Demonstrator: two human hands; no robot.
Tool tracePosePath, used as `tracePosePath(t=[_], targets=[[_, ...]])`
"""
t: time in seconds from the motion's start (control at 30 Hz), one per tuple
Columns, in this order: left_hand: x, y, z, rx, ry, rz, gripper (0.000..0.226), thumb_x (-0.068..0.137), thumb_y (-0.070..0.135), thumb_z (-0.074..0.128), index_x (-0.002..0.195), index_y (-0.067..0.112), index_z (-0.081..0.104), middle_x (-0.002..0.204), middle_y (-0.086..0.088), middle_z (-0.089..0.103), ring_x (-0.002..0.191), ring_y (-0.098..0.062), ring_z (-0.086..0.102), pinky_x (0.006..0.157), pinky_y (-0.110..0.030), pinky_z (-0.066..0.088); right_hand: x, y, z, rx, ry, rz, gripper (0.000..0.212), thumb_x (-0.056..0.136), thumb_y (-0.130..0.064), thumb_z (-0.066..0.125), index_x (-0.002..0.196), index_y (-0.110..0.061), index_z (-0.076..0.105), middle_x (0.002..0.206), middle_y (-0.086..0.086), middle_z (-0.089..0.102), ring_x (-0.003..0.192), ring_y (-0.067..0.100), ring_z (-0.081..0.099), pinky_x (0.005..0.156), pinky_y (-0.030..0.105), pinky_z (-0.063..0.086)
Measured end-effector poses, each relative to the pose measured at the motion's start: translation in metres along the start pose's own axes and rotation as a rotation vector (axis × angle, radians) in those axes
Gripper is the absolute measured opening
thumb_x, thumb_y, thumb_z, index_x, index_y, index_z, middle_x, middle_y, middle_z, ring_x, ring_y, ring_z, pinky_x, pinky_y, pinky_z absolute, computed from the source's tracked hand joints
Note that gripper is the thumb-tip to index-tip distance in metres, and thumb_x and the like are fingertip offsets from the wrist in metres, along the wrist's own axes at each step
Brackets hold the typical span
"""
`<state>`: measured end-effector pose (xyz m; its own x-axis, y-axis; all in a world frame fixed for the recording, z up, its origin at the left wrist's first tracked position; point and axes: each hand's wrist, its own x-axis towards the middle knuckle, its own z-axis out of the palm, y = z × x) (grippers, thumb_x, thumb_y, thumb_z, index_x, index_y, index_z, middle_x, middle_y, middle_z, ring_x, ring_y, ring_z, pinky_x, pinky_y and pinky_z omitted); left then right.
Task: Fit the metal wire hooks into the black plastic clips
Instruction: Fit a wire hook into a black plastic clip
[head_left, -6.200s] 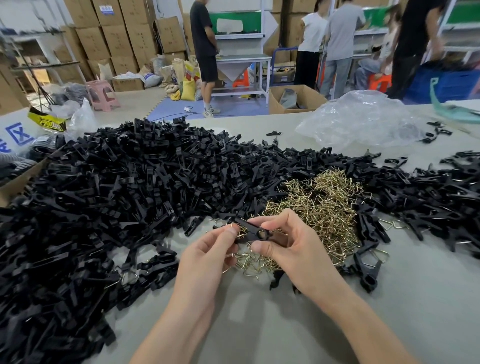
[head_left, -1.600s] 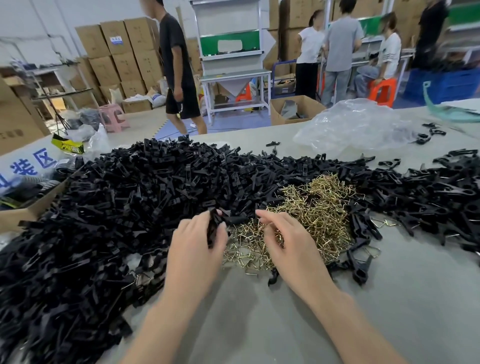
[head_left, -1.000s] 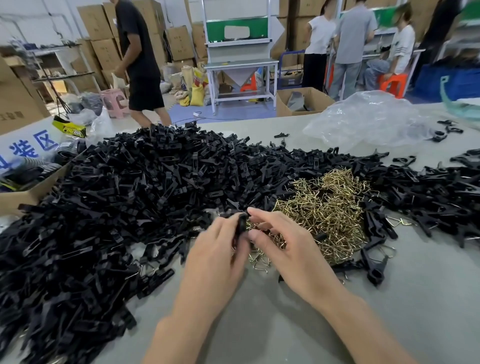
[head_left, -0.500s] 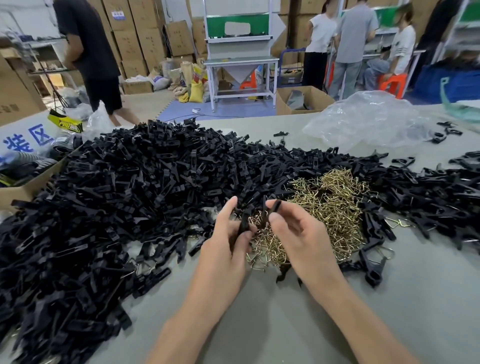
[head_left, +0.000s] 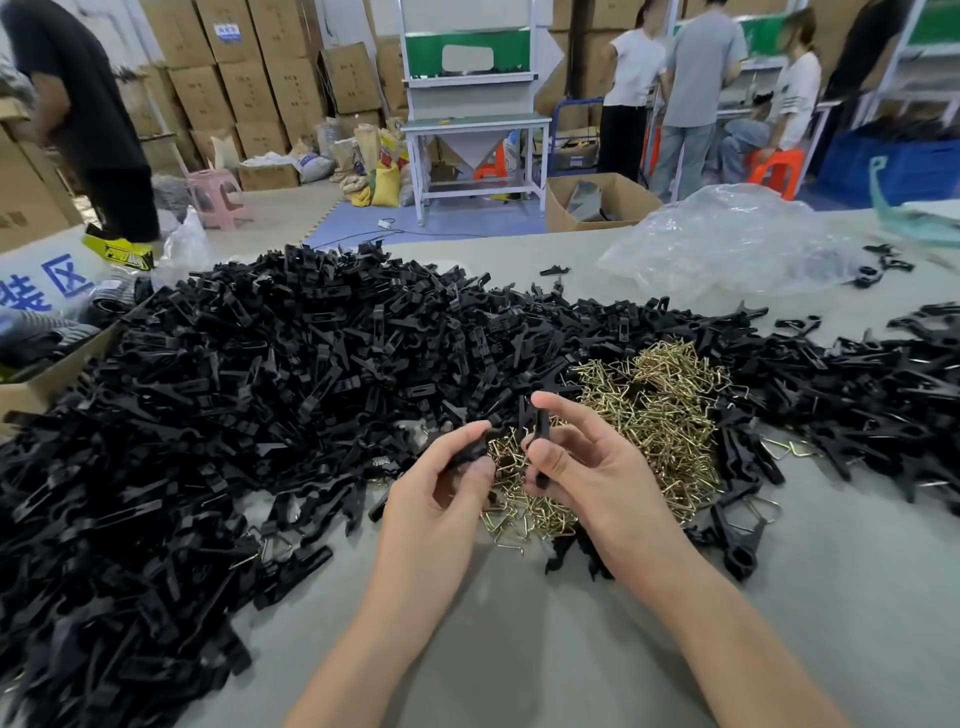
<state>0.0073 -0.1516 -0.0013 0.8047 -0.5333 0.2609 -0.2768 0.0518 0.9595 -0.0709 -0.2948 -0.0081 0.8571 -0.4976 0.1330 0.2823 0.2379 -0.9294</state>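
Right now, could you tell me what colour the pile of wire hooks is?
The wire hooks are brassy gold, best seen in the head view.

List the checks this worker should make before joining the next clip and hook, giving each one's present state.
1. Grip: left hand holds a black clip piece: ok.
2. Grip: right hand pinches a second clip piece: ok.
3. Wire hook in either hand: cannot tell, fingers hide it.
4. Supply: hook pile lies just behind the hands: ok.
5. Pieces lined up: cannot tell.
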Motion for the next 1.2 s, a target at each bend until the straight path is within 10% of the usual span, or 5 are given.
tracePosePath(t=[0.23, 0.47, 0.93, 1.2], targets=[[-0.003, 0.001, 0.001, -0.147, 0.014, -0.081, 0.036, 0.105, 0.019, 0.048, 0.109, 0.046, 0.072, 0.075, 0.007, 0.065, 0.071, -0.011, 0.058, 0.07, -0.028, 0.05, -0.001, 0.005, -0.003, -0.083, -0.069, 0.015, 0.045, 0.082, -0.026, 0.076, 0.123, -0.042, 0.07, 0.094, -0.015, 0.07, 0.095, 0.009, 0.069, 0.09, 0.026, 0.055], [-0.002, 0.004, -0.003, -0.068, 0.092, -0.016, 0.01, 0.098, 0.027, 0.059, 0.097, 0.031, 0.067, 0.064, 0.004, 0.059, 0.057, -0.003, 0.054, 0.056, -0.01, 0.042, 0.002, 0.008, -0.007, 0.048, -0.048, 0.045, 0.054, 0.094, 0.003, 0.059, 0.129, -0.037, 0.068, 0.103, -0.002, 0.074, 0.115, 0.021, 0.069, 0.099, 0.031, 0.054], [-0.002, 0.002, 0.004, -0.106, -0.084, -0.094, 0.02, 0.099, 0.007, 0.058, 0.101, 0.023, 0.071, 0.09, 0.002, 0.076, 0.086, -0.015, 0.073, 0.081, -0.024, 0.057, -0.003, 0.004, -0.002, -0.261, -0.064, -0.016, 0.05, 0.092, 0.0, 0.069, 0.128, -0.035, 0.066, 0.113, -0.003, 0.075, 0.106, 0.014, 0.072, 0.087, 0.02, 0.056], [-0.011, -0.003, -0.005, 0.538, -0.396, 0.331, 0.014, 0.093, 0.038, 0.057, 0.105, 0.036, 0.063, 0.1, 0.021, 0.061, 0.103, -0.008, 0.057, 0.087, -0.02, 0.045, 0.001, -0.002, -0.011, -0.209, 0.141, -0.08, 0.052, 0.088, -0.003, 0.072, 0.127, -0.038, 0.065, 0.112, -0.004, 0.074, 0.11, 0.018, 0.07, 0.102, 0.039, 0.052]])
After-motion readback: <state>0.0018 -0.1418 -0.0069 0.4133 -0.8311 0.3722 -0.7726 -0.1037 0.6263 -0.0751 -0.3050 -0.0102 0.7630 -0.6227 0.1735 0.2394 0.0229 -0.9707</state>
